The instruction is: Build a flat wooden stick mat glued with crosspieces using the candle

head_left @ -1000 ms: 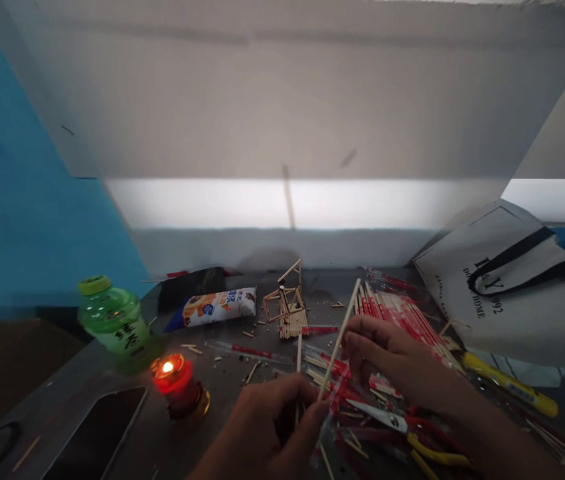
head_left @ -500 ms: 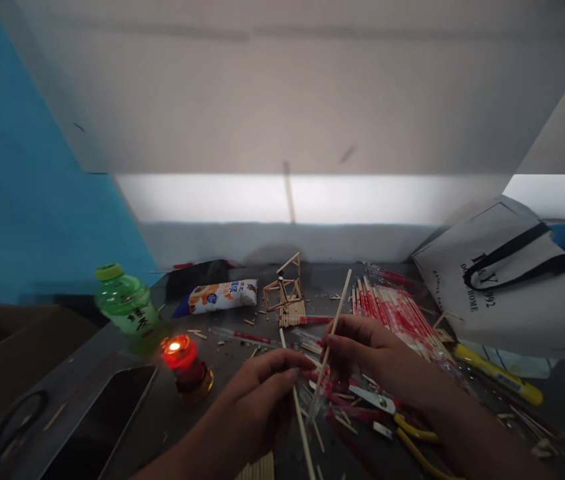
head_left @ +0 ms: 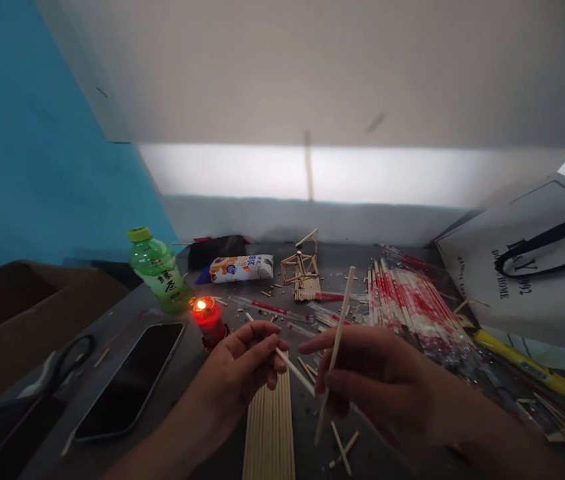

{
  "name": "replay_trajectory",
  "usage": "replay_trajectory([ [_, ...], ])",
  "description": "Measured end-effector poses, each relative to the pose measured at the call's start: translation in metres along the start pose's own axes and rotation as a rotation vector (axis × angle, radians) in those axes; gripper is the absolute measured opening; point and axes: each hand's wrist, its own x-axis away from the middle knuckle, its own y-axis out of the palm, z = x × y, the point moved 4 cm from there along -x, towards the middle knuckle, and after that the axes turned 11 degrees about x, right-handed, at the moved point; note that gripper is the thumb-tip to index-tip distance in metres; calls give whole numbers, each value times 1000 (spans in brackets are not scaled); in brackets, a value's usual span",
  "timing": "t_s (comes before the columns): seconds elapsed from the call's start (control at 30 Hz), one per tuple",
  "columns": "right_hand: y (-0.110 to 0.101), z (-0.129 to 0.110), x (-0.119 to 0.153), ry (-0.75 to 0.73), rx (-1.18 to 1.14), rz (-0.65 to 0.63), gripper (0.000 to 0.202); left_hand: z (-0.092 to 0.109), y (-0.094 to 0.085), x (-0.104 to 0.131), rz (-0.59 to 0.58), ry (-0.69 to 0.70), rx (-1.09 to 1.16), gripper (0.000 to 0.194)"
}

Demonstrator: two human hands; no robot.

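My left hand (head_left: pixel 249 357) pinches a thin wooden stick (head_left: pixel 295 372) that slants down to the right. In my right hand (head_left: pixel 377 373) a second wooden stick (head_left: pixel 341 320) is held nearly upright between thumb and fingers. The lower part of the left stick passes behind the right stick. Below my left hand lies a flat row of sticks (head_left: pixel 269 427) side by side. A red candle (head_left: pixel 207 320) burns just beyond my left hand. Farther back stands a small frame of joined sticks (head_left: pixel 299 267), upon another short row of sticks.
A green bottle (head_left: pixel 157 273), a snack packet (head_left: pixel 242 268) and a phone (head_left: pixel 132 380) are on the left. Wrapped chopsticks (head_left: pixel 412 293) are heaped at right beside a yellow-handled tool (head_left: pixel 522 363) and a white bag (head_left: pixel 552 267). A cardboard box (head_left: pixel 72 293) stands far left.
The view has shifted down and left-to-right items sit higher and farther right. The left stick now slants more sideways. The flat row of sticks shows more, and the yellow-handled scissors are now mostly hidden.
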Motion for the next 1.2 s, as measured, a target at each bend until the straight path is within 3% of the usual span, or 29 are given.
replay_trajectory([
  [0.17, 15, 4, -3, -59, 94, 85, 16, -2, -5, 3, -30, -13, -29, 34],
  [0.27, 11, 4, -2, -58, 93, 157, 14, -4, -7, 8, -137, -9, -320, 35],
  [0.37, 4, 2, 1, -70, 79, 203, 13, 9, -3, 11, -287, 300, -814, 22],
  [0.43, 3, 1, 0, -87, 63, 204, 16, 17, -2, 11, -323, 486, -950, 15],
  [0.6, 4, 5, -9, -94, 6, 269, 28, 18, -12, -6, -192, 547, -834, 14],
  [0.73, 1, 11, -16, -108, 44, 298, 23, 8, -20, -21, -118, 571, -742, 18],
  [1.2, -1, 19, -18, -80, 57, 264, 21, 5, -20, -28, -35, 664, -764, 15],
])
